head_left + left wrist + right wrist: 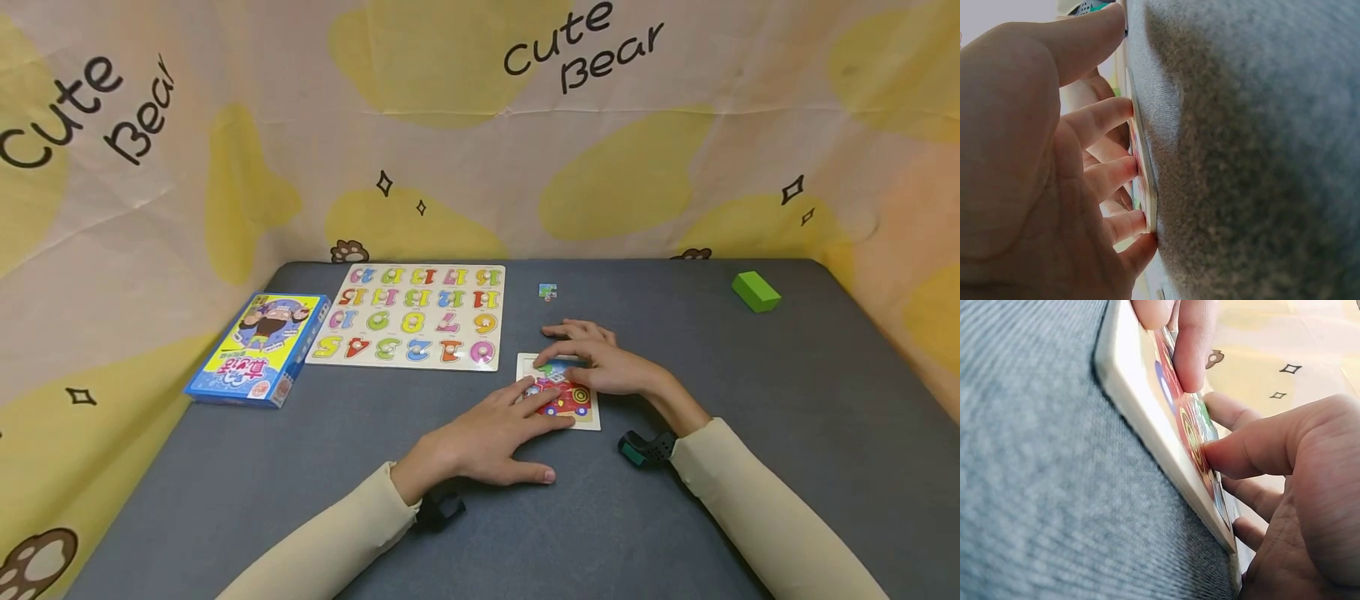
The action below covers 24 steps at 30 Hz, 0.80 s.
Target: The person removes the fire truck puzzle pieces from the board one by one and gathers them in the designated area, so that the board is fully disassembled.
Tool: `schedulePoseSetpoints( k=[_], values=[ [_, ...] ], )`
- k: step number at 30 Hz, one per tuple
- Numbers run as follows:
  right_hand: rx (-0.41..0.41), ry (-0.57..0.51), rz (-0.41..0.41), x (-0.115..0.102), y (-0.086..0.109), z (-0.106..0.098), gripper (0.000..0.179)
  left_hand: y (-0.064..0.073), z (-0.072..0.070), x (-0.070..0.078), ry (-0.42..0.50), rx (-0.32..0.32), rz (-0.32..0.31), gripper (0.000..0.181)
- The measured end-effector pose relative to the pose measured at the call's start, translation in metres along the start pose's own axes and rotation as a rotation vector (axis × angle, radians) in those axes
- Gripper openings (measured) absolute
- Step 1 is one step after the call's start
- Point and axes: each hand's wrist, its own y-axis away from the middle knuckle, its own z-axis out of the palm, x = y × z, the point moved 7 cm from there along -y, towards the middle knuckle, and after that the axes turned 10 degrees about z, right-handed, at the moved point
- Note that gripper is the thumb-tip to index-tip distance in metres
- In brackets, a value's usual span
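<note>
A small picture puzzle point(566, 408) with a red vehicle and a pale border lies on the table before me. My left hand point(491, 433) reaches over its left side, fingers spread and nearly straight, fingertips on the picture and its near edge. The left thumb points away, off the board. From the right, my right hand point(611, 367) touches the upper part of the picture with thumb point(1229, 453) and index fingertip, either side of a blue-green area. Its other fingers extend past the far edge. Both hands cover parts of the picture.
A loose puzzle piece point(548, 291) lies beyond the puzzle. Further left are a number board point(405, 367) and a blue-yellow box point(262, 342). A green block point(756, 292) sits at the back right. Printed cloth point(465, 167) hangs behind the table point(337, 475).
</note>
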Motion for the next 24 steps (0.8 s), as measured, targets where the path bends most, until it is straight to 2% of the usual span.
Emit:
schedulePoseSetpoints(
  k=[7, 18, 24],
  values=[
    [0.013, 0.001, -0.014, -0.0020, -0.0003, -0.0013, 0.041, -0.0003, 0.0000, 0.0002, -0.012, -0.008, 0.001, 0.071],
    [0.058, 0.079, -0.051, -0.0092, 0.0007, -0.0038, 0.042, 0.0014, -0.0013, 0.0029, -0.019, 0.003, 0.012, 0.071],
    [0.068, 0.032, -0.031, -0.0054, 0.0013, -0.0071, 0.041, 0.0018, 0.0005, 0.0010, -0.026, -0.005, 0.008, 0.072]
  ],
)
